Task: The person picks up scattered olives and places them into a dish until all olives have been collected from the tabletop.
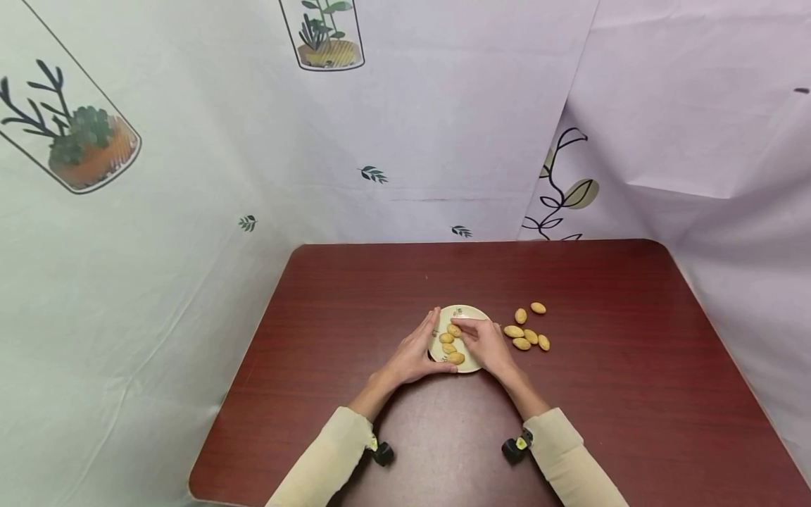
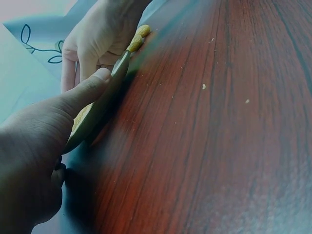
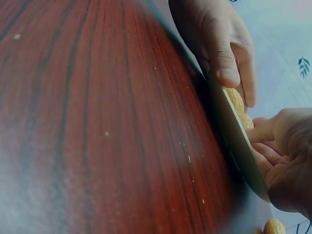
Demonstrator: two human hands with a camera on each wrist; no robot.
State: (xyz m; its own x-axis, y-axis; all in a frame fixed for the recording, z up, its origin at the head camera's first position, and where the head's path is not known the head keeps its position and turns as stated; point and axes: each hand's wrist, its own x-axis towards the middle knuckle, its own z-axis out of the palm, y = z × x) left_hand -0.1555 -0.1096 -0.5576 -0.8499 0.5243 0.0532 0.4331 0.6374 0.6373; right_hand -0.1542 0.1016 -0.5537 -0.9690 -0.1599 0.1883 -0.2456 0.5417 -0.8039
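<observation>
A small round cream plate with printed marks lies on the table, bearing several unshelled peanuts. My left hand holds the plate's left side, its thumb over the near rim and its fingers along the far left edge. In the left wrist view that thumb laps over the plate rim. Over the plate's right part, my right hand pinches a peanut between thumb and forefinger. The right wrist view shows peanuts between the two hands; the right fingertips are partly hidden there.
Several more peanuts lie loose to the right of the plate. The dark red wooden table has rounded corners and a few pale crumbs. Patterned white cloth hangs behind and beside it.
</observation>
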